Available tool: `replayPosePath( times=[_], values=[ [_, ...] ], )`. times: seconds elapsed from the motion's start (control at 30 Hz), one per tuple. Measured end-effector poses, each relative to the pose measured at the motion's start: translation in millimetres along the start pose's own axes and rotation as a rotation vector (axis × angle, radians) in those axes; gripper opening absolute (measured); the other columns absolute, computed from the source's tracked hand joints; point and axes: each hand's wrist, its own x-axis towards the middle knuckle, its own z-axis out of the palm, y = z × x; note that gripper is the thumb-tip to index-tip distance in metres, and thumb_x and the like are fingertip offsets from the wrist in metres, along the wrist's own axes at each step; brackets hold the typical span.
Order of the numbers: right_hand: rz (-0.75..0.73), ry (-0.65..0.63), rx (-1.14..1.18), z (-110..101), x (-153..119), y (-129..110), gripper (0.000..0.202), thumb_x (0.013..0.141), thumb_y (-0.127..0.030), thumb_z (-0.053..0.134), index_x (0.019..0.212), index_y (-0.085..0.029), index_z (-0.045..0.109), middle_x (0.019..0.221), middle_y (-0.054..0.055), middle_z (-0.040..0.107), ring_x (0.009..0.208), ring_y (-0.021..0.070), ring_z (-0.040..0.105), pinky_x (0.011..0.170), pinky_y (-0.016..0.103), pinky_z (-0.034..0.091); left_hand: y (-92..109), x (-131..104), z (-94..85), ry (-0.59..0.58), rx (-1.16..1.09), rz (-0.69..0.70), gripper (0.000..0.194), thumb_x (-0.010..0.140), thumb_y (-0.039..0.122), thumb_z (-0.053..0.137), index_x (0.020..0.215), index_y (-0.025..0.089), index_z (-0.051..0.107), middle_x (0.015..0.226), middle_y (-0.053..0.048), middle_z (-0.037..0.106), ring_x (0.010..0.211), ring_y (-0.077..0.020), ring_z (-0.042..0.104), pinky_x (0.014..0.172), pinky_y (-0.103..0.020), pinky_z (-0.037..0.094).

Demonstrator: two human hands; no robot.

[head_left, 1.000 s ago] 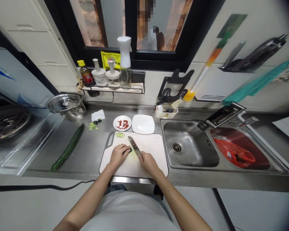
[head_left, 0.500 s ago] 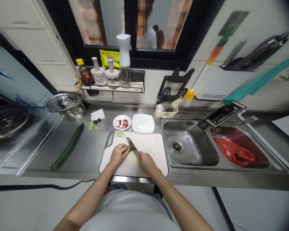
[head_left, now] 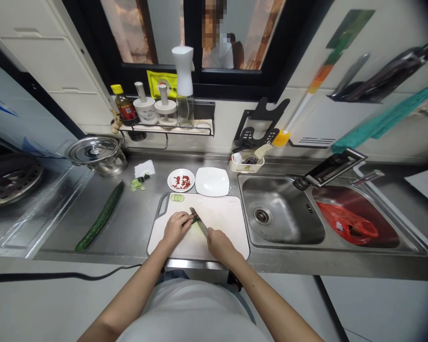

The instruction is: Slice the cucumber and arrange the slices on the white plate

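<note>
On the white cutting board (head_left: 221,209), my left hand (head_left: 177,229) is closed over a dark green piece of cucumber (head_left: 194,219), mostly hidden under the fingers. My right hand (head_left: 219,243) grips a kitchen knife (head_left: 201,225) by its handle. The blade slants away to the upper left, against the cucumber's right end. A few overlapping cucumber slices (head_left: 177,197) lie near the board's far left corner. Beyond the board stand a white plate with chopped red bits (head_left: 180,180) and a bare white square plate (head_left: 212,181).
Left of the board lies a whole cucumber (head_left: 100,217), with cucumber scraps (head_left: 138,184) and a white tissue (head_left: 144,168) behind. A lidded steel pot (head_left: 98,156) stands further left. To the right is a double sink (head_left: 281,213) with a red plastic bag (head_left: 347,225). A condiment rack (head_left: 167,128) hangs above.
My right hand and the knife have shifted slightly to the right and toward me. My left hand keeps its hold on the cucumber piece. The view has tilted very slightly.
</note>
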Motion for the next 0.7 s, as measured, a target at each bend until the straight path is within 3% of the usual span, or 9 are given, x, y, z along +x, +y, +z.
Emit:
replayPosePath(
  times=[0.27, 0.7],
  values=[
    [-0.002, -0.022, 0.001, -6, -8, 0, 0.031, 0.091, -0.006, 0.034, 0.109, -0.009, 0.059, 0.094, 0.016, 0.068, 0.092, 0.0205, 0.063, 0.071, 0.026, 0.040, 3, 2, -2.4, -0.006, -0.017, -0.023, 0.020, 0.090, 0.029, 0.053, 0.097, 0.024, 0.071, 0.096, -0.005, 0.069, 0.091, -0.0174, 0.060, 0.084, -0.032, 0.047],
    [-0.028, 0.025, -0.016, 2, 15, -8, 0.031, 0.091, -0.007, 0.033, 0.111, -0.009, 0.058, 0.099, 0.017, 0.067, 0.094, 0.0211, 0.063, 0.076, 0.027, 0.043, 2, 1, -2.4, -0.018, -0.026, -0.014, 0.020, 0.091, 0.030, 0.051, 0.097, 0.024, 0.070, 0.094, -0.004, 0.068, 0.090, -0.0174, 0.059, 0.082, -0.031, 0.045]
  ],
)
